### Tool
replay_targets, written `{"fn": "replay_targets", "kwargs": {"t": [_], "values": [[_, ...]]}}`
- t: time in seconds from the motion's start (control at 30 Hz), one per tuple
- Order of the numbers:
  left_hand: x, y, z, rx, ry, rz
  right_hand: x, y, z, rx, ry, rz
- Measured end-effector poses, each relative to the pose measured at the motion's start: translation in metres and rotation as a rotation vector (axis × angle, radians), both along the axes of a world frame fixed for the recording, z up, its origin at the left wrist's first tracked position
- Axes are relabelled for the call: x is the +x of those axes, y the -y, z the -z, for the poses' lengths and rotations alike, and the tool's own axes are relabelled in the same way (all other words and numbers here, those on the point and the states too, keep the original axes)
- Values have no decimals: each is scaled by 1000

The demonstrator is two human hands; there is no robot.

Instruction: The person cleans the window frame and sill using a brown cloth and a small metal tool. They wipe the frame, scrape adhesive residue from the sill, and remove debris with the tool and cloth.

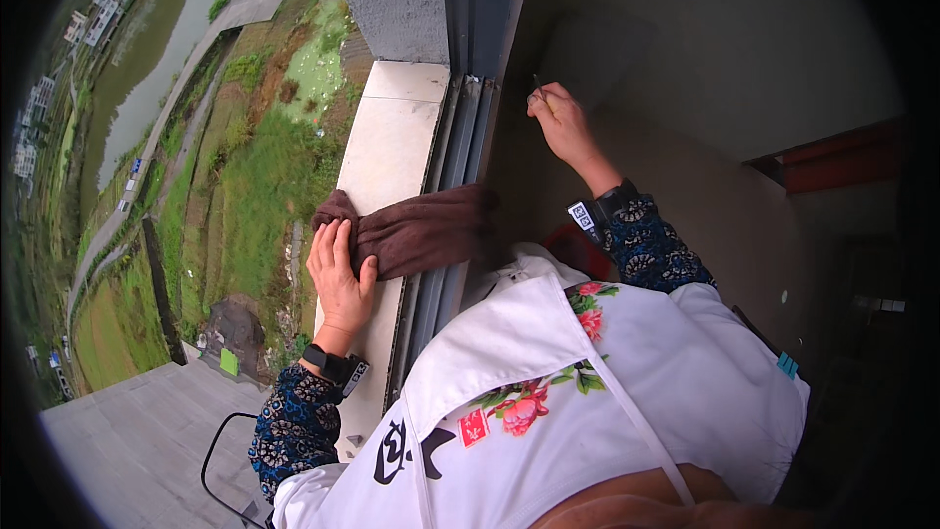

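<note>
A dark brown cloth [421, 233] lies across the pale window sill [392, 142] and over the grey metal sliding track [468, 127]. My left hand [341, 272] grips its outer end against the sill's outer edge, the cloth bunched around the fingers and thumb. The cloth's inner end hangs past the track into shadow. Farther ahead and to the right, my right hand [560, 122] is raised inside the room, apart from the cloth. Its fingers pinch a thin, dark, stick-like thing [538, 84], whose tip alone shows; its exact kind is unclear.
A grey wall column [387, 0] and dark window frame [485, 0] stand ahead. Beyond the sill's left edge is a drop to grass, a road and a river. A grey concrete surface [147, 431] with a curved black bar [208, 451] lies lower left. A red thing [842, 159] is at right.
</note>
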State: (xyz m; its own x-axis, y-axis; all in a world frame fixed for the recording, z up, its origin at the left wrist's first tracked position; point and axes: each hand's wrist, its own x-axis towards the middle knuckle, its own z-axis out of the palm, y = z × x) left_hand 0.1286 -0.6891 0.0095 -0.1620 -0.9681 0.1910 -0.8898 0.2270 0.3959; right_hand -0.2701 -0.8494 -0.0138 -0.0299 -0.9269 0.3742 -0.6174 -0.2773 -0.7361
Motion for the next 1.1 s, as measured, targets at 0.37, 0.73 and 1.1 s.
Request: {"fn": "replay_targets", "kwargs": {"t": [0.37, 0.73, 1.1], "values": [[7, 1, 2, -3, -64, -27, 42, 41, 51, 74, 270, 36], [-100, 98, -76, -43, -180, 154, 32, 68, 76, 236, 521, -200], [-202, 204, 2, -162, -4, 249, -49, -2, 78, 666, 569, -178]]}}
